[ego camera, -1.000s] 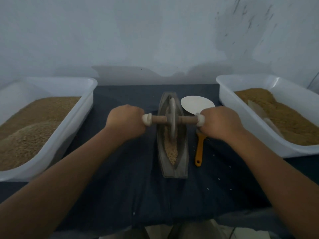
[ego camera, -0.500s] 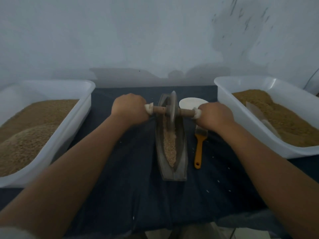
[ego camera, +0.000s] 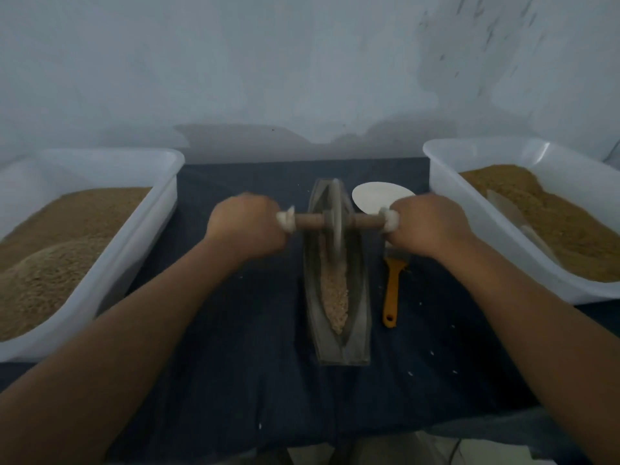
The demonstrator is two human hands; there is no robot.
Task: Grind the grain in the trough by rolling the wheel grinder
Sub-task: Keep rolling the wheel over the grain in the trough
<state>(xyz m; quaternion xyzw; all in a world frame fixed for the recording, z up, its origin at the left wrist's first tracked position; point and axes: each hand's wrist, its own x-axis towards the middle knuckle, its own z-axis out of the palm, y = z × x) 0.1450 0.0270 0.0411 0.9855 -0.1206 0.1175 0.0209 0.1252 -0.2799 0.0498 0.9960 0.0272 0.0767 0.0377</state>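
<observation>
Wheel grinder (ego camera: 335, 219): stands in the far part of the trough (ego camera: 357, 317), disc blurred, axle lying square across the rim. Left hand (ego camera: 246, 226): fist wrapped round the left axle end. Right hand (ego camera: 429, 224): fist wrapped round the right axle end, just above the bristles of the orange-handled brush (ego camera: 391, 290) and beside the white plate (ego camera: 379, 198). Grain (ego camera: 335, 293): a pale ridge along the trough floor, nearer than the disc. Hazards, as judged: nothing holds the trough down, so a hard stroke may slide it on the dark cloth (ego camera: 235, 330). Uneven push from one fist would skew the disc up a side wall and flick grain out. Stray kernels (ego camera: 432, 352) already dot the cloth. Change: half a second back the axle sat skewed, left end ahead, disc slightly farther out. A second back the disc sat nearer mid-trough.
</observation>
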